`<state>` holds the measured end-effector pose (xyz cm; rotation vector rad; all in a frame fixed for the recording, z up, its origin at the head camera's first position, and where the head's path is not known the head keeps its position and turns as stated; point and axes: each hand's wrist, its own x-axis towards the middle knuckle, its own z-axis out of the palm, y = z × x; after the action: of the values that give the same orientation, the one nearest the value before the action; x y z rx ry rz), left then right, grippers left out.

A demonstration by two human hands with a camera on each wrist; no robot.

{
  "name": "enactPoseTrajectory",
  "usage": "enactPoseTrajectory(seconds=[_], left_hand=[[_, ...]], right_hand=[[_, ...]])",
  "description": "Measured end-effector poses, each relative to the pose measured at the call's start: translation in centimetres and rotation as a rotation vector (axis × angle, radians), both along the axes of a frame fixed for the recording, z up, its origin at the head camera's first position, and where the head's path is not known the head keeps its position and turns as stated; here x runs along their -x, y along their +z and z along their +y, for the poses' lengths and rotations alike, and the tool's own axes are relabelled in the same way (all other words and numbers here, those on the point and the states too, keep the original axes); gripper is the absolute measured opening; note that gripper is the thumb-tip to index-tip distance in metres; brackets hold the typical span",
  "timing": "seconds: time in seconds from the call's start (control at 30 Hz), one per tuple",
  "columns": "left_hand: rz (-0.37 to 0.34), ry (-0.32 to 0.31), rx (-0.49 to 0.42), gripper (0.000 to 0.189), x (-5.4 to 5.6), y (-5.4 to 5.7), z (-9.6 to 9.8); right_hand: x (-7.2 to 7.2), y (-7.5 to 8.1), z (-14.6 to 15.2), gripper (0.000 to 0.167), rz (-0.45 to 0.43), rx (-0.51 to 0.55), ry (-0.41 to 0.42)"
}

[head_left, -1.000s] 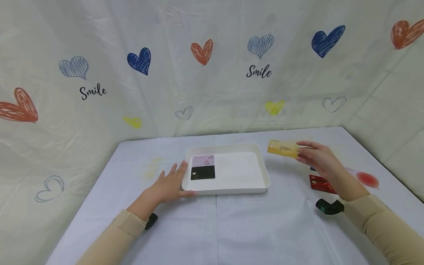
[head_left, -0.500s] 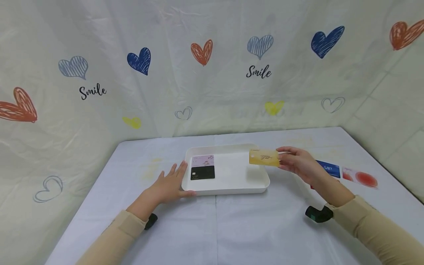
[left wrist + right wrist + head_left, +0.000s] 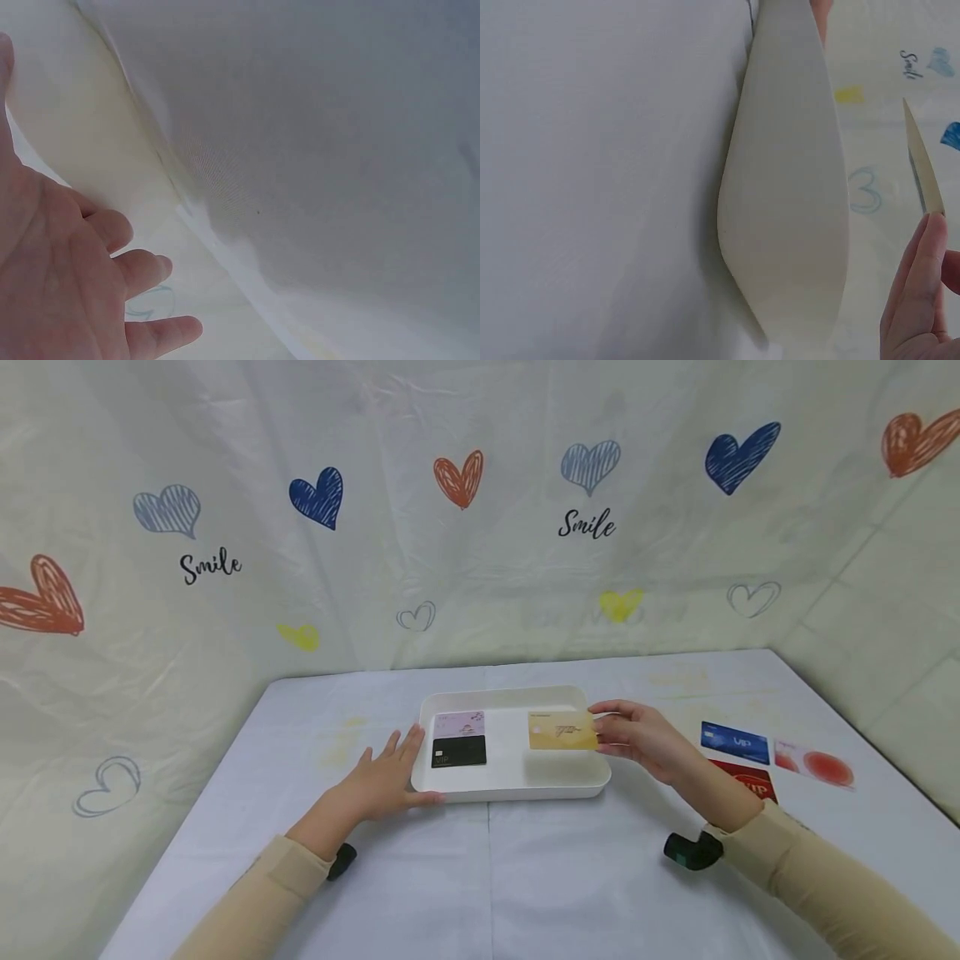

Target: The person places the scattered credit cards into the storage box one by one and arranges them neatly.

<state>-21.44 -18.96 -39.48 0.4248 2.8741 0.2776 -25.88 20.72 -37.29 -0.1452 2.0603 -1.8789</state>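
Observation:
A gold card [image 3: 562, 731] is pinched at its right edge by my right hand [image 3: 641, 739], above the right part of a white tray [image 3: 517, 794]. In the right wrist view that card [image 3: 924, 161] appears almost edge-on, over the tray's side wall [image 3: 787, 180]. My left hand [image 3: 382, 781] rests with spread fingers against the tray's left side; the left wrist view shows its palm [image 3: 60, 277] and straight fingers. Inside the tray lie a pink-purple card [image 3: 460, 723] and, just in front of it, a black VIP card [image 3: 459, 752].
To the right on the white table [image 3: 570, 877] lie a blue VIP card [image 3: 735, 742], a red VIP card [image 3: 750, 779] partly behind the right forearm, and a pale card with red circles [image 3: 814, 763]. A curtain printed with hearts [image 3: 517, 568] hangs behind the table.
My right hand has carried the gold card leftward, from right of the tray to over it. The blue and red cards are uncovered more. My left hand has stayed put.

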Motion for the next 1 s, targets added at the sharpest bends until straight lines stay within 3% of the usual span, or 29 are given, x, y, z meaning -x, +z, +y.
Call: enactPoseTrajectory(seconds=[0.53, 1.0], left_hand=[[0.009, -0.001, -0.003, 0.119, 0.3, -0.5, -0.2], [0.025, -0.01, 0.005, 0.116, 0.1, -0.3, -0.1]], right_hand=[[0.9, -0.7, -4.1, 0.028, 0.028, 0.11, 0.053], [1.3, -2.1, -7.5, 0.035, 0.004, 0.14, 0.088]])
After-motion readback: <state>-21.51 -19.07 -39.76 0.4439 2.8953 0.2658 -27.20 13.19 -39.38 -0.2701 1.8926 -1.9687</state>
